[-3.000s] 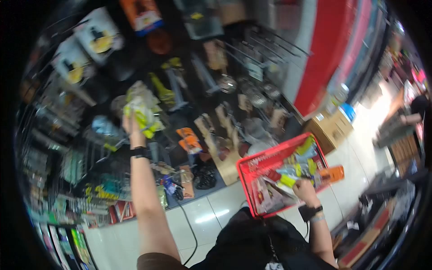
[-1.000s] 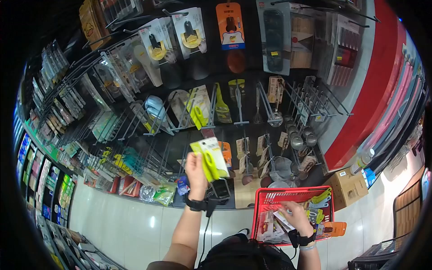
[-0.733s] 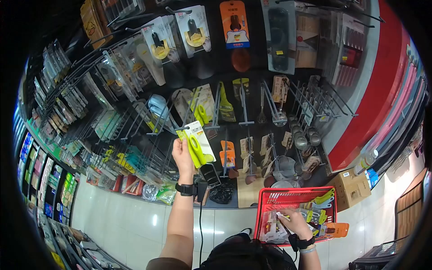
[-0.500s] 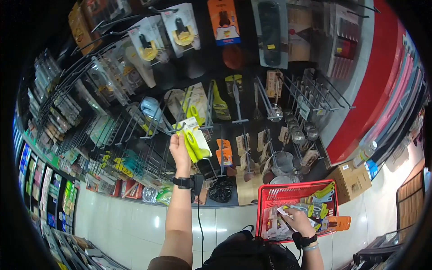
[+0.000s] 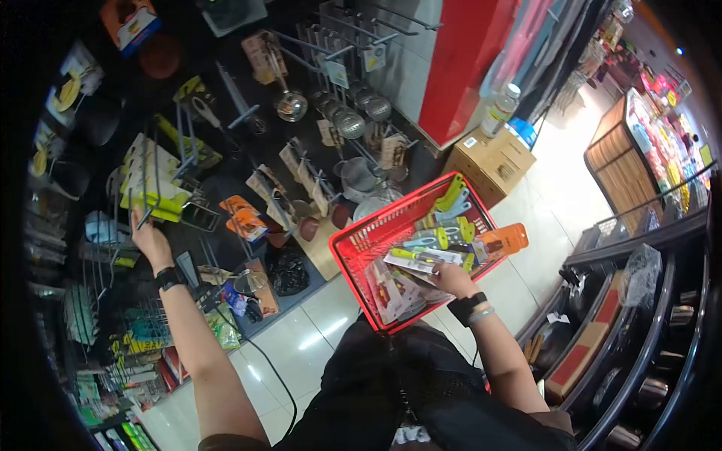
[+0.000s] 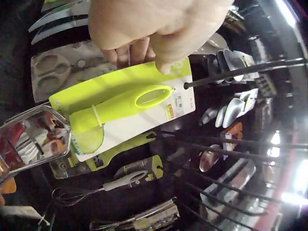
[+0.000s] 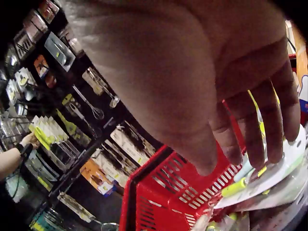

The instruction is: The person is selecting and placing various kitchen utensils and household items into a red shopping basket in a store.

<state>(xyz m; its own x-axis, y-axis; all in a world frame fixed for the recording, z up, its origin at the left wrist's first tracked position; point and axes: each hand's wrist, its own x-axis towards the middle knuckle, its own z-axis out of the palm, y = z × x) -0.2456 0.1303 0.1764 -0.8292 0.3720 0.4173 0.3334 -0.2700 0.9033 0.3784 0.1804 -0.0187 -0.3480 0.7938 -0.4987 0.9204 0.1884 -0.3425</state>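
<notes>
Peeler card [image 6: 120, 103], flat glossy lime plastic

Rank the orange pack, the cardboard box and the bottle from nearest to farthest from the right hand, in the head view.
1. Orange pack: sticking out over the basket edge, just beyond the right hand.
2. Cardboard box: on the floor past the basket.
3. Bottle: beyond the box, by the red wall, farthest.

The left hand [image 5: 150, 240] pinches a carded peeler [image 6: 125, 108] hanging on a rack hook [image 6: 240, 72]. Well to its right, the right hand [image 5: 453, 279] rests on packets [image 5: 417, 259] inside the basket [image 5: 365, 242], with a cardboard box [image 5: 489, 161] beyond.
</notes>
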